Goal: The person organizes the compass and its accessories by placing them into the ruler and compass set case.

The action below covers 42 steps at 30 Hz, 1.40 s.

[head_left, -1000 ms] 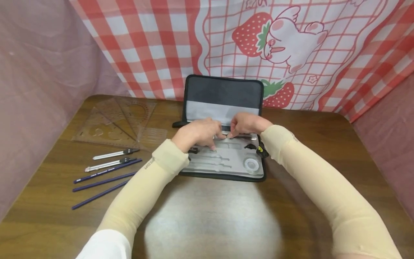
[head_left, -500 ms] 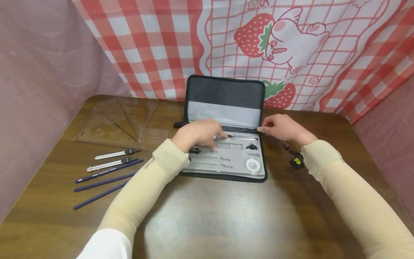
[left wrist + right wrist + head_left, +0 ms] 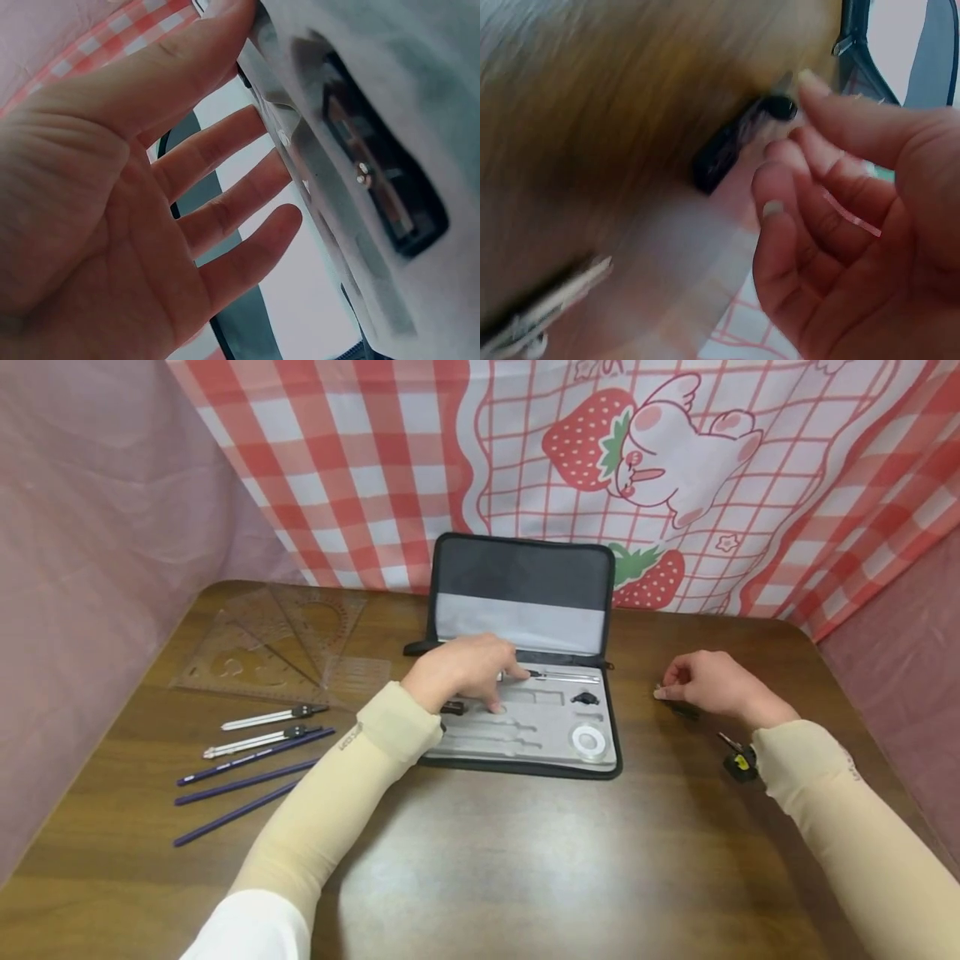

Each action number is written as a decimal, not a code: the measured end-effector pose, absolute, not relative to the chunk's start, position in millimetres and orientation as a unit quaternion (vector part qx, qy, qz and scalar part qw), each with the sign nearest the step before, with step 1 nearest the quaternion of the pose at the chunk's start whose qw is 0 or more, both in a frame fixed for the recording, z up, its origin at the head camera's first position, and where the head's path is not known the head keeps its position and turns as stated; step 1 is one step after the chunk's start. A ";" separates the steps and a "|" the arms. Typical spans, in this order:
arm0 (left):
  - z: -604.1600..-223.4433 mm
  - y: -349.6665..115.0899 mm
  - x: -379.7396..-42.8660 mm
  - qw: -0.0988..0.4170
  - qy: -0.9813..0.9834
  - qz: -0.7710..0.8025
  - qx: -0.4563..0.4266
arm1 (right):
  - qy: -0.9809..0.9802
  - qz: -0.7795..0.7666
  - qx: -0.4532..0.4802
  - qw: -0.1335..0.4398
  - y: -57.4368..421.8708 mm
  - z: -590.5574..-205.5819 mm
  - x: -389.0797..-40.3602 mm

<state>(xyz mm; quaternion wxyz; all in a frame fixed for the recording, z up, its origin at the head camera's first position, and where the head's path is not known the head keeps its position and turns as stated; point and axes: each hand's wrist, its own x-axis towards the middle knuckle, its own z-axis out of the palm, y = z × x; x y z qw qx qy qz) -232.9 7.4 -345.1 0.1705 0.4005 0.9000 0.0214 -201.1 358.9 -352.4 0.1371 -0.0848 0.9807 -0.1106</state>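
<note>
My left hand (image 3: pixel 476 668) rests on the grey tray (image 3: pixel 555 743) of the zip case. Its thumb lies at an unfilled recess, a finger at the dark hinge end of the silver compass (image 3: pixel 570 679) in the back slot. The left wrist view shows its remaining fingers spread. To the right of the case, my right hand (image 3: pixel 708 683) is low over the table, fingers loosely curled and thumb apart from them. Close by its thumb is a small black part with a round end (image 3: pixel 739 142). A silvery metal piece (image 3: pixel 551 304) appears farther left in that view.
On the left are clear plastic set squares and a protractor (image 3: pixel 270 635), two compasses (image 3: pixel 262 739) and several blue pencils (image 3: pixel 232 783). The case lid (image 3: pixel 522 581) stands upright against the curtain. A white tape roll (image 3: pixel 587 742) and a black part (image 3: pixel 585 698) sit in the tray.
My right hand has left the compass in the back slot and swung right, past the case edge, to above the table. My left hand has hardly moved.
</note>
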 end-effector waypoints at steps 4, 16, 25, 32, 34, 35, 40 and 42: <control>-347.1 7.6 -233.4 0.168 0.899 0.019 0.403 | 0.980 -0.117 -0.070 0.144 353.6 -355.0 -201.5; -346.5 8.5 -231.8 0.191 0.897 0.029 0.397 | 0.976 -0.118 -0.133 0.124 323.2 -353.8 -199.3; -336.3 17.9 -220.0 0.196 0.890 -0.022 0.412 | 0.946 -0.181 -0.261 0.063 277.8 -352.6 -178.1; -331.4 33.7 -206.3 0.187 0.852 0.030 0.487 | 0.929 -0.187 -0.317 0.038 264.3 -362.6 -172.3; -331.2 37.2 -202.3 0.188 0.845 0.032 0.499 | 0.928 -0.187 -0.321 0.035 263.9 -365.3 -172.3; -331.4 38.8 -200.7 0.188 0.843 0.031 0.504 | 0.928 -0.186 -0.321 0.034 264.0 -366.4 -172.5; -334.2 45.2 -195.0 0.190 0.841 0.010 0.507 | 0.933 -0.190 -0.304 0.028 263.9 -368.8 -174.5; -335.7 46.5 -193.1 0.194 0.845 0.006 0.498 | 0.935 -0.192 -0.298 0.029 263.5 -368.8 -175.1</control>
